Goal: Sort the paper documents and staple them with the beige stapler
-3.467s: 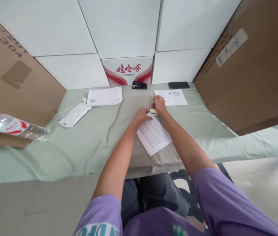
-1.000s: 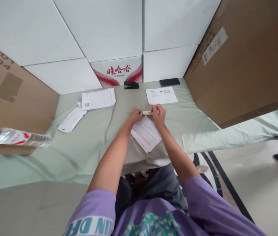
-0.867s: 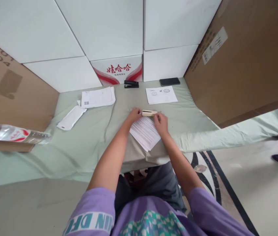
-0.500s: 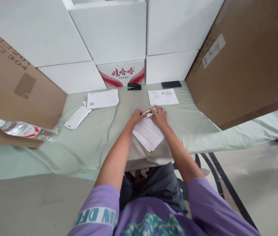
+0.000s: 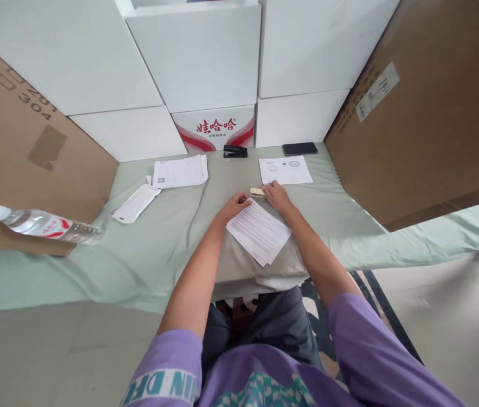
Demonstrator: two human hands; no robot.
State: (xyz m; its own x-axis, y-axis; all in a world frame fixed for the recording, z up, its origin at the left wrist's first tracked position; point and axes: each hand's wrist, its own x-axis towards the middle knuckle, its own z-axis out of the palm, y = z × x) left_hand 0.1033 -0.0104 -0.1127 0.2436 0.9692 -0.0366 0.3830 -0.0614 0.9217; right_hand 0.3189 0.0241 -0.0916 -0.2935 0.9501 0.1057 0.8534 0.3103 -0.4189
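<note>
Nearest you, printed sheets (image 5: 260, 234) lie slantwise on the green cloth (image 5: 167, 249), their far corner pinched in your left hand (image 5: 237, 206). Just beyond that corner, your right hand (image 5: 277, 196) grips the cream stapler (image 5: 257, 192) by its right end. Farther off lie a stamped sheet (image 5: 285, 170), then a black stapler (image 5: 235, 151) and a black smartphone (image 5: 300, 148).

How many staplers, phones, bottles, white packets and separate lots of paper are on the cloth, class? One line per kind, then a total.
Staplers: 2 (black stapler, cream stapler)
Phone: 1
Bottle: 1
White packet: 1
Paper lots: 3 (left stack, marked paper, printed sheets)
Total: 8
</note>
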